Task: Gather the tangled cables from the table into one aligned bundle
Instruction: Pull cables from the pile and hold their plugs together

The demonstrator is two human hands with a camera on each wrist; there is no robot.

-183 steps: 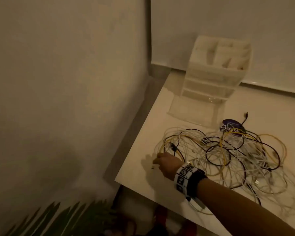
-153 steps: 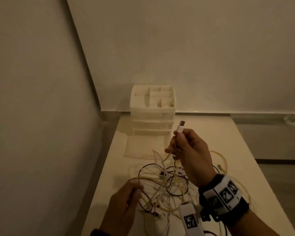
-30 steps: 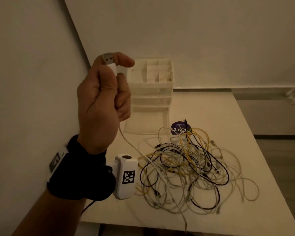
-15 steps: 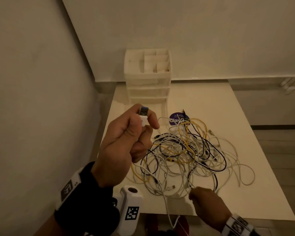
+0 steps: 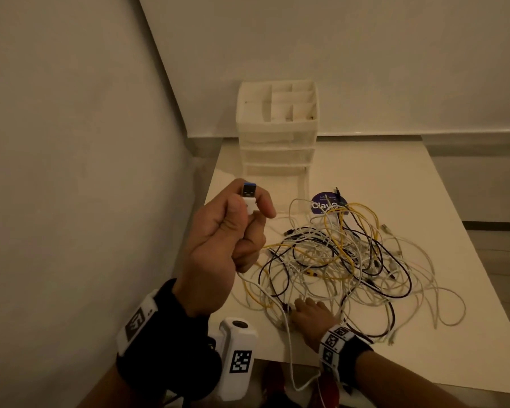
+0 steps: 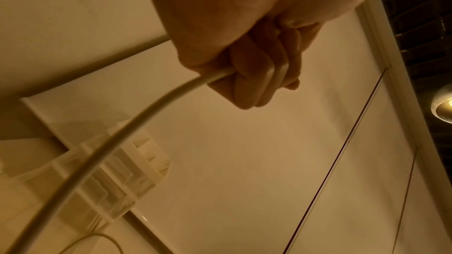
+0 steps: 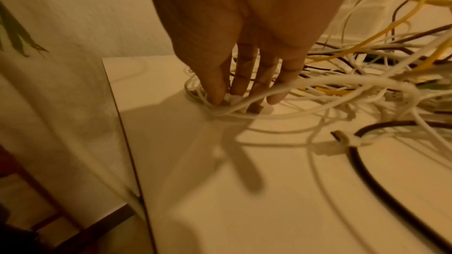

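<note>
A tangle of white, yellow and black cables [image 5: 351,260] lies on the white table [image 5: 424,187]. My left hand [image 5: 252,207] is raised above the table's left side and grips a white USB cable just below its plug [image 5: 249,197], which sticks up past thumb and forefinger. In the left wrist view the cable [image 6: 146,107] leaves my curled left hand [image 6: 257,76] and runs down. My right hand [image 5: 302,304] reaches into the tangle's near-left edge. Its straight fingertips [image 7: 274,99] touch white strands and a small white connector [image 7: 231,98] in the tangle [image 7: 367,76].
A white drawer organiser [image 5: 277,134] stands at the back of the table, with a round purple sticker [image 5: 321,206] in front of it. A wall runs close along the left. The held cable hangs over the table's front edge [image 5: 295,375].
My right hand has moved from the table's front edge up onto the near side of the tangle. My left hand still holds the plug, lower than a second ago.
</note>
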